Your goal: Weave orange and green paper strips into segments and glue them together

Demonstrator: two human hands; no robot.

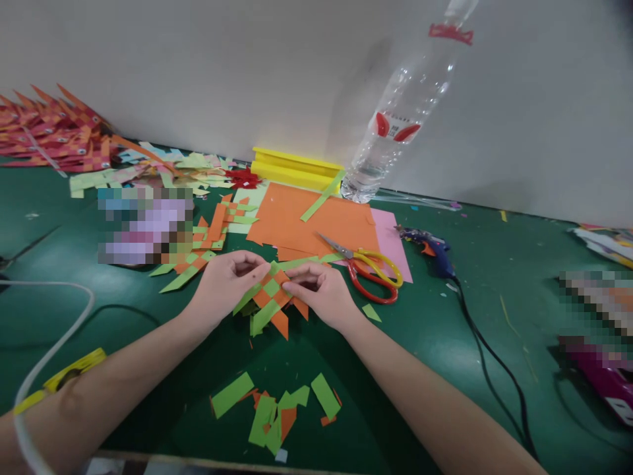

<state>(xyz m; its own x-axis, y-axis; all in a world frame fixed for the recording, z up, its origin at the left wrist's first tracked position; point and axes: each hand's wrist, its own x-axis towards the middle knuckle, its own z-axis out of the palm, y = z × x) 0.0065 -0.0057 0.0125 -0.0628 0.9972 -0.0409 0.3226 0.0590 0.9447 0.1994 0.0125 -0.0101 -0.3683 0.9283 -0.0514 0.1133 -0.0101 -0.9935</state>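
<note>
Two bare hands meet at a woven paper piece (271,287), a flat orange-and-green checkerboard fringed with slanted strip ends, held between them. The left hand (227,280) has its grip pinched, thumb against fingers, on the piece's upper left edge; the right hand's (321,290) grip is likewise closed on its right edge.

Just right of the piece lie scissors (353,254), steel-bladed with smooth yellow and red handles. Beyond the piece are matte orange sheets (291,224) overlapping a pink sheet (393,247); similar woven pieces (195,260) spread to its left. Nearer the wearer than the piece, crisp cut scraps (264,419) lie loose, a band of smooth green desk (445,343) showing between, close to the front edge. Well right of the piece, a blue glue gun (435,251) trails black cable. Farther back, a clear ribbed bottle (390,119) stands before a plain grey wall (198,66).
</note>
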